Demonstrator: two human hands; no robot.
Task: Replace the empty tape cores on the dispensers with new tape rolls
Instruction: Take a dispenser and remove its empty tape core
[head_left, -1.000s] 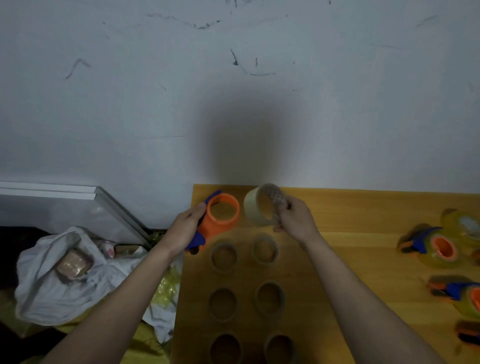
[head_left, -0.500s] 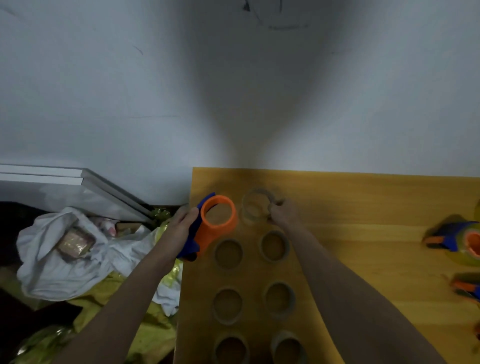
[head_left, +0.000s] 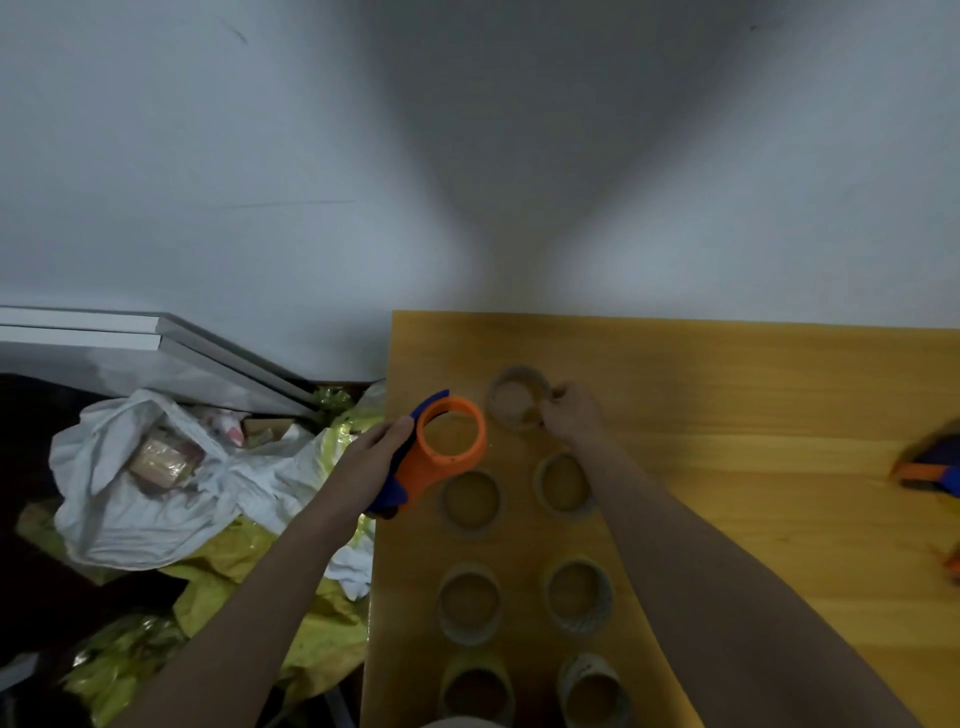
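My left hand (head_left: 371, 460) grips the blue handle of an orange tape dispenser (head_left: 441, 452), held just above the table's left edge; its orange ring carries no roll. My right hand (head_left: 571, 415) holds the rim of an empty tape core (head_left: 514, 400) that sits on the wooden table (head_left: 753, 405) at the far end of two rows of cores. Several more cores (head_left: 470, 501) stand in those rows toward me.
At the right edge lie two more orange-and-blue dispensers (head_left: 930, 467), partly cut off. Left of the table, on the floor, are a white plastic bag (head_left: 156, 483) and yellow wrapping (head_left: 291, 613). A grey wall rises behind the table.
My right hand has lowered the core from the air beside the dispenser down onto the table at the head of the rows. The camera has tilted down; my left hand still holds the dispenser.
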